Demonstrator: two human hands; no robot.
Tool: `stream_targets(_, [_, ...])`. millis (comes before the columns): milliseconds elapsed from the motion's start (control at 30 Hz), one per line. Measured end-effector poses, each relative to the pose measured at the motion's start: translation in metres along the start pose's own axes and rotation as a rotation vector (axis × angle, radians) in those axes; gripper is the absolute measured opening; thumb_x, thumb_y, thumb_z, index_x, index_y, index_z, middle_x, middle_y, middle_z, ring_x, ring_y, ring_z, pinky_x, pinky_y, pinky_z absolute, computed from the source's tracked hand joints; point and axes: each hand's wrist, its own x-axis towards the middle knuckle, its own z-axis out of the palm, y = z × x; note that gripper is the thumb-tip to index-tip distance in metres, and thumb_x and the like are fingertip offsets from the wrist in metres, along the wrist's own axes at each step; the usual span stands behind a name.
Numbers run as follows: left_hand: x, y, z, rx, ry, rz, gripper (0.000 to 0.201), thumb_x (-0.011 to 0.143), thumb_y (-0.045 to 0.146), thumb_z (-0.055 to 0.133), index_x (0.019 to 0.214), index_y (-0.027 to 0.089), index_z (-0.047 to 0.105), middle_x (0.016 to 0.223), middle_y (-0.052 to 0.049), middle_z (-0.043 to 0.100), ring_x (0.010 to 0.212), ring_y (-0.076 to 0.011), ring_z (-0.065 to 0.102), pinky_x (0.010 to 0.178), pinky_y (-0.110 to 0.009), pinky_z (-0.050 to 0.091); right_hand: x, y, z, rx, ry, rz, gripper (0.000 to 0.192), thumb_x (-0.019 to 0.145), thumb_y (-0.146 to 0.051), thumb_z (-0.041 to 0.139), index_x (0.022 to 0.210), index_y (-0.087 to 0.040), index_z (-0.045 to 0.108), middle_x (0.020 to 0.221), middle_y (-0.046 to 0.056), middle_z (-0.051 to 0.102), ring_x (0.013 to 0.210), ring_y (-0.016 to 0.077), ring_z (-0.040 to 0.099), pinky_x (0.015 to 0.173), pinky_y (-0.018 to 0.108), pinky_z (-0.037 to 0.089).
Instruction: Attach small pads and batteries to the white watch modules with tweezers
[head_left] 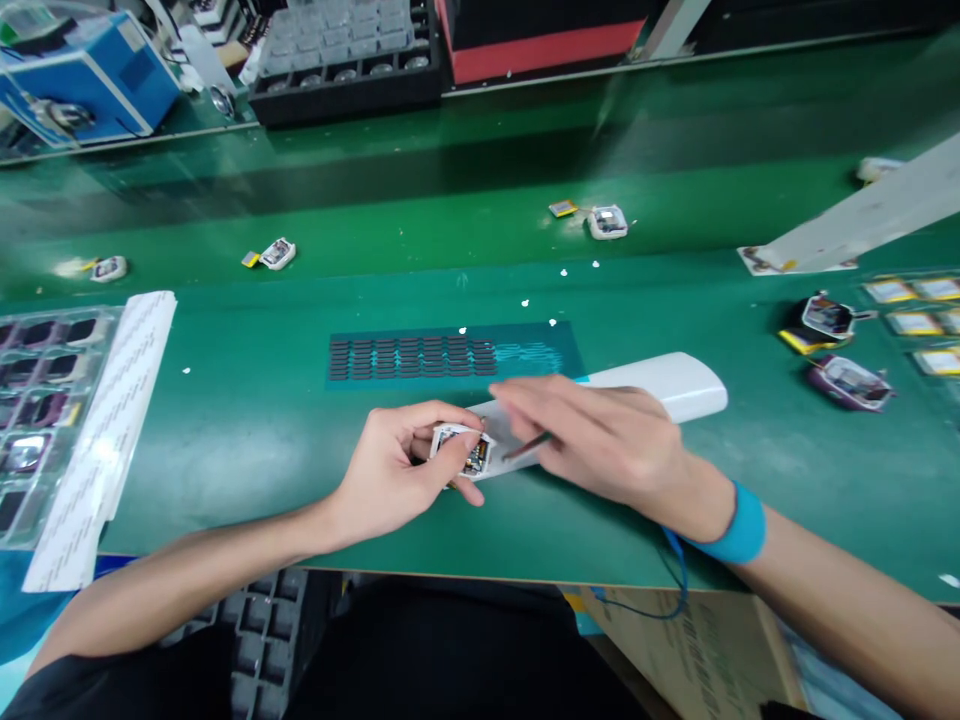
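My left hand point(409, 455) grips a small white watch case point(481, 455) with its open side up, showing circuitry inside. The thumb lies across the case and the fingers wrap around its edge. My right hand point(600, 435), a little blurred, is closed on slim dark tweezers point(525, 447); their tip points left, just short of the case. A long white rounded piece point(679, 385) lies beneath both hands. Just beyond them is a clear teal sheet point(457, 355) bearing rows of small black strips.
Watch cases with yellow-edged batteries point(278, 254) lie along the bench's far part. Dark and purple cases point(851, 383) sit at right, near battery trays point(915, 322). A clear tray point(37, 420) and white paper strip point(112, 430) are at left. A white post point(862, 215) rises at right.
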Motion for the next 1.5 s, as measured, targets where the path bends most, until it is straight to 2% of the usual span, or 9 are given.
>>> stream_targets(100, [0.000, 0.000, 0.000, -0.004, -0.009, -0.018, 0.015, 0.087, 0.020, 0.075, 0.098, 0.012, 0.069, 0.080, -0.001, 0.072, 0.059, -0.0177, 0.079, 0.050, -0.016, 0.057, 0.002, 0.011, -0.003, -0.176, 0.044, 0.224, 0.044, 0.098, -0.001, 0.054, 0.136, -0.019, 0.065, 0.123, 0.008, 0.079, 0.099, 0.0215, 0.080, 0.073, 0.027, 0.066])
stream_targets(167, [0.001, 0.001, -0.001, -0.004, 0.001, -0.016, 0.017, 0.087, 0.021, 0.074, 0.101, 0.013, 0.067, 0.080, -0.001, 0.072, 0.061, -0.0181, 0.080, 0.053, -0.017, 0.059, 0.003, 0.016, -0.005, -0.211, 0.052, 0.282, 0.048, 0.098, -0.002, 0.056, 0.141, -0.022, 0.063, 0.134, 0.008, 0.074, 0.107, 0.0244, 0.079, 0.076, 0.030, 0.067])
stream_targets(267, [0.002, 0.001, -0.003, -0.011, 0.014, -0.008, 0.019, 0.089, 0.021, 0.074, 0.102, 0.015, 0.062, 0.076, 0.001, 0.072, 0.063, -0.0183, 0.080, 0.056, -0.018, 0.060, 0.004, 0.014, -0.010, -0.119, 0.002, 0.159, 0.044, 0.100, -0.006, 0.060, 0.140, -0.024, 0.062, 0.137, 0.005, 0.073, 0.107, 0.0215, 0.079, 0.072, 0.027, 0.066])
stream_targets(433, [0.002, 0.000, -0.004, -0.031, -0.016, -0.010, 0.017, 0.093, 0.022, 0.069, 0.103, 0.017, 0.057, 0.076, 0.002, 0.073, 0.065, -0.0184, 0.081, 0.056, -0.018, 0.060, 0.002, 0.002, -0.017, 0.055, -0.177, -0.085, 0.034, 0.106, -0.005, 0.048, 0.138, -0.014, 0.058, 0.138, 0.012, 0.072, 0.100, 0.0197, 0.080, 0.066, 0.028, 0.065])
stream_targets(700, [0.001, 0.000, -0.003, -0.018, -0.033, -0.001, 0.016, 0.093, 0.022, 0.070, 0.102, 0.018, 0.056, 0.075, 0.002, 0.072, 0.064, -0.0173, 0.080, 0.055, -0.018, 0.058, -0.001, 0.002, -0.013, 0.077, -0.173, -0.079, 0.037, 0.107, -0.008, 0.047, 0.142, -0.015, 0.058, 0.136, 0.012, 0.073, 0.104, 0.0206, 0.080, 0.074, 0.028, 0.069])
stream_targets(1000, [0.000, -0.002, -0.001, -0.015, 0.023, -0.001, 0.026, 0.090, 0.033, 0.077, 0.101, 0.020, 0.057, 0.078, 0.000, 0.075, 0.066, -0.0192, 0.080, 0.059, -0.024, 0.064, 0.003, -0.004, -0.015, 0.142, -0.139, -0.071, 0.029, 0.107, -0.005, 0.043, 0.128, -0.010, 0.062, 0.123, 0.016, 0.078, 0.106, 0.0230, 0.080, 0.082, 0.031, 0.070])
stream_targets(1300, [-0.001, -0.005, 0.001, 0.053, 0.039, 0.078, 0.021, 0.091, 0.026, 0.074, 0.096, 0.020, 0.055, 0.073, 0.000, 0.076, 0.061, -0.0159, 0.078, 0.055, -0.019, 0.060, -0.001, -0.009, -0.001, 0.162, -0.103, -0.064, 0.037, 0.099, 0.002, 0.046, 0.132, -0.010, 0.060, 0.125, 0.016, 0.077, 0.105, 0.0228, 0.080, 0.082, 0.031, 0.070])
stream_targets(1400, [-0.004, -0.008, 0.002, 0.098, 0.071, 0.133, 0.017, 0.094, 0.026, 0.071, 0.097, 0.020, 0.055, 0.076, -0.001, 0.078, 0.062, -0.0161, 0.078, 0.059, -0.021, 0.063, -0.004, -0.011, 0.001, 0.116, -0.045, -0.084, 0.040, 0.099, -0.002, 0.051, 0.138, -0.008, 0.059, 0.127, 0.018, 0.076, 0.105, 0.0252, 0.080, 0.079, 0.032, 0.071])
stream_targets(1500, [-0.006, -0.011, 0.002, 0.161, 0.112, 0.173, 0.014, 0.096, 0.027, 0.069, 0.095, 0.021, 0.056, 0.076, -0.001, 0.078, 0.065, -0.0184, 0.080, 0.060, -0.024, 0.066, -0.005, -0.014, -0.001, 0.046, -0.082, -0.125, 0.042, 0.098, -0.004, 0.054, 0.139, -0.009, 0.060, 0.130, 0.019, 0.074, 0.102, 0.0250, 0.081, 0.074, 0.031, 0.071])
